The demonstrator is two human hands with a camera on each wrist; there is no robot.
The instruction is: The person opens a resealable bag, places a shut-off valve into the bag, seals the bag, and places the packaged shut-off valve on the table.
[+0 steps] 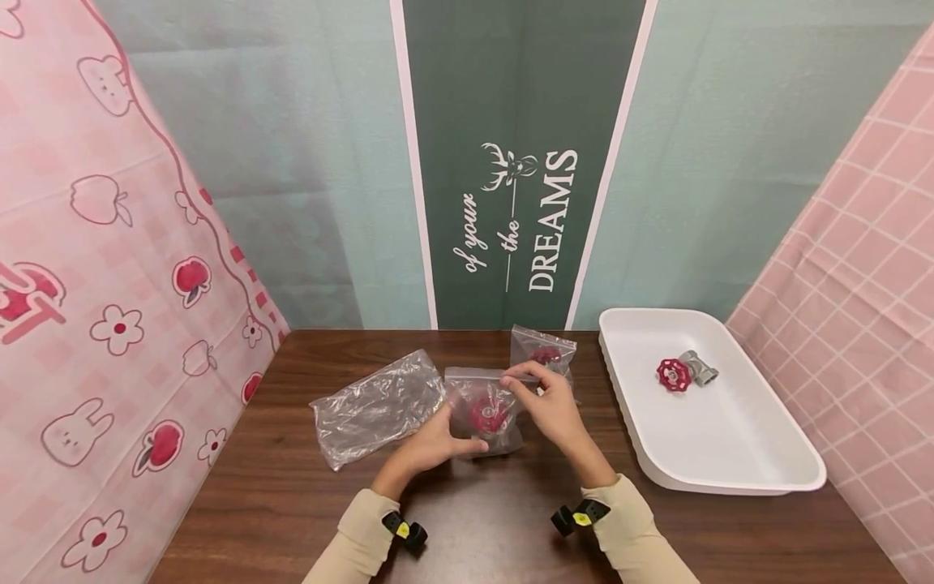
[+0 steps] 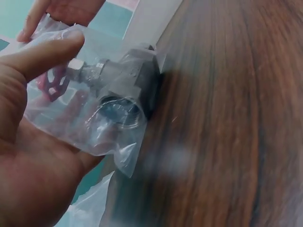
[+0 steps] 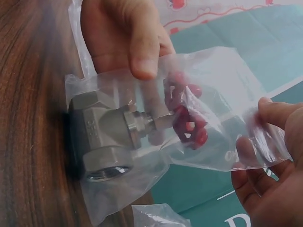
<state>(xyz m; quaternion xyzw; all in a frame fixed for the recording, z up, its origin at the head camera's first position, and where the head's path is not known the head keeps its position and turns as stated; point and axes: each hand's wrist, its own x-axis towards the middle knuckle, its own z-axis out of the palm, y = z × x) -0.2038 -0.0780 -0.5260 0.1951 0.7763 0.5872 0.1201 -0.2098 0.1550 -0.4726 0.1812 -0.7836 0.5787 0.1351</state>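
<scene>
A clear zip bag (image 1: 467, 389) with a gate valve (image 3: 106, 132) inside stands on the table between the hands. The valve has a grey metal body and a red handwheel (image 1: 488, 414). My left hand (image 1: 432, 442) holds the bag from the side, its fingers behind and the thumb in front, around the valve's neck. At the bag's top edge, my right hand (image 1: 547, 401) pinches the plastic between thumb and fingers. Just behind the right hand lies a second zip bag (image 1: 543, 337) containing another red-wheeled valve, partly hidden.
An unfilled clear plastic bag (image 1: 375, 410) lies flat at the left. On the right stands a white tray (image 1: 730, 454) with an unbagged red-wheeled valve (image 1: 686, 371) in it. Cloth-covered walls border the wooden table (image 1: 489, 519) at the back and sides.
</scene>
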